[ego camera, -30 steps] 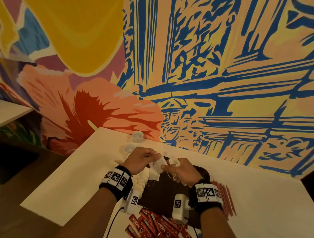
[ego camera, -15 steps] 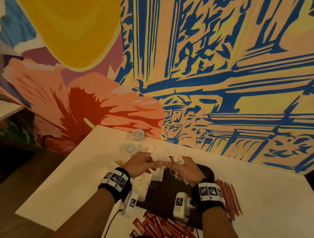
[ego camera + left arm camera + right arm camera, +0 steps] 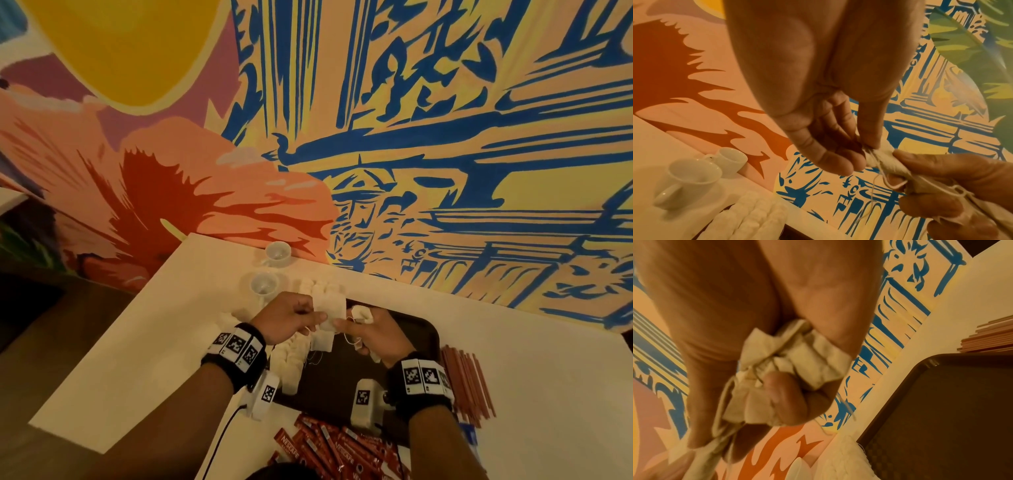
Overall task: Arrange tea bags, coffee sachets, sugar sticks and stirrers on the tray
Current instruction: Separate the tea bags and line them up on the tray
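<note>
1. White paper tea bags (image 3: 329, 310) are being held above the far left part of the dark tray (image 3: 421, 329); against the view of a second ago, both hands are sitting slightly higher and farther from the body, and the bag between them is now spread flat rather than bunched.
2. Judgement: a single bag is being separated from a tangled clump, so placement on the tray is not yet occurring.
3. The left hand (image 3: 287, 317) is pinching one edge of the flat bag between thumb and curled fingertips (image 3: 838, 164); the fingers are closed on the bag, not spread.
4. The right hand (image 3: 371, 334) is clamping a crumpled bundle of tea bags (image 3: 797, 363) with their strings inside curled fingers, while its thumb and forefinger are also gripping the opposite edge of the flat bag.
5. A row of tea bags (image 3: 291, 356) is already lying along the left edge of the tray.
6. Red coffee sachets (image 3: 329, 445) are lying on the table (image 3: 144, 342) near the tray's near edge, and the stirrers (image 3: 467, 383) are lying just beside its right edge; both are off the tray.
7. Two white cups (image 3: 270, 270) are standing near the mural wall.
</note>
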`<state>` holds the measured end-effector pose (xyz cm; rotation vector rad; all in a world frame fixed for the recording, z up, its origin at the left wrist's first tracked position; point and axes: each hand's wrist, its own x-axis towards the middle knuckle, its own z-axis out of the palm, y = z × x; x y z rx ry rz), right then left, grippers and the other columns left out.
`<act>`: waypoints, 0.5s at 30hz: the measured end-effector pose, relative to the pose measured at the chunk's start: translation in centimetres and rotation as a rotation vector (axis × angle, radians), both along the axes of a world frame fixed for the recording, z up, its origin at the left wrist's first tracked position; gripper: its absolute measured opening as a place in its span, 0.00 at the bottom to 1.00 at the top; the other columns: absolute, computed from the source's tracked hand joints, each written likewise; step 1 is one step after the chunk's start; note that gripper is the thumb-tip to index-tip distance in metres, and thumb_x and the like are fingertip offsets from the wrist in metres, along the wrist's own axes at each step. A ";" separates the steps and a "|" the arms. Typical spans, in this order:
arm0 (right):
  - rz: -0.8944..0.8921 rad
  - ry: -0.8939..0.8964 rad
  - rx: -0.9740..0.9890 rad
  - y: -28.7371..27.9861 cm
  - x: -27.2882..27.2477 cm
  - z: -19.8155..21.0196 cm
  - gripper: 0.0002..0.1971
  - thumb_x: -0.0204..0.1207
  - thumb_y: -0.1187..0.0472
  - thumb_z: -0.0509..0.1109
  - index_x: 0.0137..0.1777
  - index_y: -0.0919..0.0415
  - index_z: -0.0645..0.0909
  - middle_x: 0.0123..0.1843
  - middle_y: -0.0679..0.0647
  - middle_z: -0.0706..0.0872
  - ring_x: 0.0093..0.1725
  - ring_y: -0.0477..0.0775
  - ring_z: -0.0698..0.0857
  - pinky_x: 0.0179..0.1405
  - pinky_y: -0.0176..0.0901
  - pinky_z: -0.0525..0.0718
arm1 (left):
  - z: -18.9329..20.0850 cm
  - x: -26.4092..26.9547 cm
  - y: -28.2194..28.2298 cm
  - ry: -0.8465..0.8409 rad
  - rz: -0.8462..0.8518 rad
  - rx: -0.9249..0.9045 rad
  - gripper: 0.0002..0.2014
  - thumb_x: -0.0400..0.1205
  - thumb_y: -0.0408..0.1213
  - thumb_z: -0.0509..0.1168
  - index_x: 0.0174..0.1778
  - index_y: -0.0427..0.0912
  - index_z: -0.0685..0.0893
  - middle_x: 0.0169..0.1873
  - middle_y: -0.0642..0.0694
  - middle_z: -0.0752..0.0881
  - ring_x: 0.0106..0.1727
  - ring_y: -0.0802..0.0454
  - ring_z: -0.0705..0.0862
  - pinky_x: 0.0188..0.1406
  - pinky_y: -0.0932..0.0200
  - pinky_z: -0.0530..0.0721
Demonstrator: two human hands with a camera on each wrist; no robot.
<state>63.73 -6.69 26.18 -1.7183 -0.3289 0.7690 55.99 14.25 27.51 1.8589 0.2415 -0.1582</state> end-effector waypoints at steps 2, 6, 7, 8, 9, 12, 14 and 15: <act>-0.020 0.019 -0.026 0.2 0.3 -0.5 0.09 0.75 0.53 0.81 0.50 0.56 0.91 0.33 0.53 0.86 0.27 0.47 0.77 0.26 0.41 0.74 | -0.5 0.3 0.2 0.022 -0.011 -0.023 0.12 0.83 0.35 0.73 0.40 0.29 0.82 0.33 0.39 0.89 0.36 0.53 0.89 0.42 0.59 0.88; -0.016 0.042 -0.119 0.2 0.9 -1.7 0.12 0.75 0.51 0.81 0.52 0.58 0.91 0.30 0.51 0.85 0.26 0.46 0.77 0.24 0.39 0.74 | -1.6 0.7 0.8 0.080 -0.040 -0.016 0.07 0.83 0.31 0.71 0.39 0.37 0.84 0.33 0.44 0.89 0.35 0.55 0.89 0.41 0.60 0.87; -0.008 0.047 -0.140 0.3 1.1 -2.2 0.12 0.75 0.51 0.80 0.52 0.58 0.90 0.31 0.51 0.84 0.26 0.47 0.78 0.24 0.38 0.74 | -1.8 0.8 0.9 0.094 -0.043 -0.010 0.07 0.83 0.31 0.71 0.39 0.38 0.85 0.33 0.43 0.89 0.35 0.55 0.88 0.41 0.60 0.88; -0.006 0.057 -0.156 0.4 1.2 -2.6 0.12 0.76 0.51 0.80 0.52 0.58 0.90 0.31 0.52 0.84 0.26 0.47 0.78 0.24 0.37 0.74 | -2.1 0.9 1.1 0.107 -0.042 -0.001 0.06 0.83 0.31 0.71 0.40 0.38 0.85 0.34 0.42 0.89 0.36 0.55 0.88 0.41 0.59 0.88; -0.011 0.074 -0.167 0.5 1.4 -3.1 0.12 0.76 0.52 0.80 0.53 0.59 0.90 0.31 0.52 0.85 0.27 0.47 0.78 0.24 0.37 0.75 | -2.5 1.0 1.2 0.124 -0.038 0.011 0.04 0.83 0.30 0.71 0.42 0.38 0.86 0.36 0.40 0.90 0.36 0.54 0.88 0.42 0.59 0.88; -0.054 0.138 -0.193 1.0 1.5 -4.9 0.11 0.76 0.56 0.80 0.52 0.62 0.88 0.32 0.53 0.86 0.27 0.47 0.80 0.26 0.38 0.77 | -3.9 1.5 1.6 0.185 -0.003 0.045 0.04 0.83 0.28 0.70 0.50 0.39 0.88 0.42 0.40 0.91 0.36 0.56 0.88 0.41 0.61 0.88; -0.089 0.151 -0.241 1.2 1.5 -6.5 0.09 0.76 0.57 0.80 0.47 0.62 0.87 0.32 0.54 0.86 0.26 0.47 0.79 0.26 0.37 0.77 | -5.0 1.9 1.9 0.228 0.004 0.075 0.07 0.83 0.28 0.70 0.55 0.38 0.88 0.44 0.40 0.91 0.36 0.56 0.89 0.40 0.62 0.88; -0.104 0.150 -0.267 1.3 1.4 -7.4 0.09 0.75 0.57 0.81 0.45 0.62 0.87 0.32 0.54 0.86 0.26 0.46 0.80 0.25 0.36 0.77 | -5.5 2.1 2.0 0.246 -0.004 0.087 0.07 0.83 0.29 0.70 0.56 0.38 0.87 0.44 0.40 0.91 0.38 0.54 0.89 0.41 0.61 0.89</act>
